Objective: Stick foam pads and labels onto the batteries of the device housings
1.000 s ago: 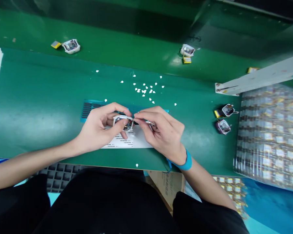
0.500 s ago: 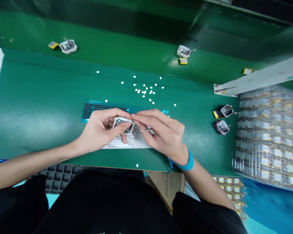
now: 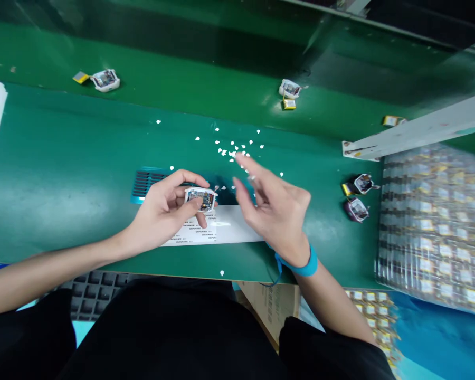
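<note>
My left hand [image 3: 162, 211] is closed on a small white device shell [image 3: 200, 198] with its electronics showing, held just above a white printed paper strip [image 3: 237, 229]. My right hand [image 3: 277, 211], with a blue wristband [image 3: 303, 266], is lifted beside the device, blurred by motion, its fingers stretched towards a scatter of tiny white bits [image 3: 233, 148] on the green table [image 3: 63, 158]. Whether it holds anything I cannot make out.
A blue ribbed sheet [image 3: 144, 180] lies under the hands. Two dark devices [image 3: 358, 184] [image 3: 356, 209] sit at the right beside a film-wrapped tray of small parts [image 3: 435, 211]. White devices [image 3: 105, 80] [image 3: 290, 89] lie on the far belt. A white bar [image 3: 419, 132] slants at right.
My right hand has left the device, where it worked with thin metal tweezers, and swung up and right towards the white bits. My left hand keeps holding the device.
</note>
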`<state>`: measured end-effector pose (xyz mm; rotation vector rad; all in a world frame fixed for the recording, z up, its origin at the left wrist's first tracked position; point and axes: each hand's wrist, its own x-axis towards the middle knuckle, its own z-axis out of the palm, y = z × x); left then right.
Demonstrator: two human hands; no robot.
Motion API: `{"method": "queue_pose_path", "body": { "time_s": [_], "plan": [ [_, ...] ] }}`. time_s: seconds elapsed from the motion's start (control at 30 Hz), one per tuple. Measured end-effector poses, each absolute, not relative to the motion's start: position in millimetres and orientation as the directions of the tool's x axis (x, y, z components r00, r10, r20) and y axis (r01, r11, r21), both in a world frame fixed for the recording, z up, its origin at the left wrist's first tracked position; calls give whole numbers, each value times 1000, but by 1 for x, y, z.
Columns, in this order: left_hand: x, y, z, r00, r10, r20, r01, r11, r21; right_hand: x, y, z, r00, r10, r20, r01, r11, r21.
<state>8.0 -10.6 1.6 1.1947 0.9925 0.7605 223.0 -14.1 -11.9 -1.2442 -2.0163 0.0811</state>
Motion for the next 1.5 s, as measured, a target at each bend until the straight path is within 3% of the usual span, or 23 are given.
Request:
{"method": "queue_pose_path", "body": {
  "time_s": [0.13,0.37,0.63,0.97,1.5],
  "plan": [
    [7,-10,5,414,879,-236,73,226,971,224,-18,-18,-439,716,543,683,659,-316],
    [8,-10,3,378,891,-253,73,244,967,229,-21,-21,-491,642,589,653,718,-239],
    [11,-20,0,389,885,-256,23,268,963,226,-29,-13,-634,593,495,612,777,-146],
    [10,-29,-8,266,964,17,244,-84,966,216,-39,-14,-636,595,492,683,730,0],
    [9,-23,2,326,945,-27,168,-29,985,219,-37,-6,-627,598,498,637,762,-114]
  ]
}}
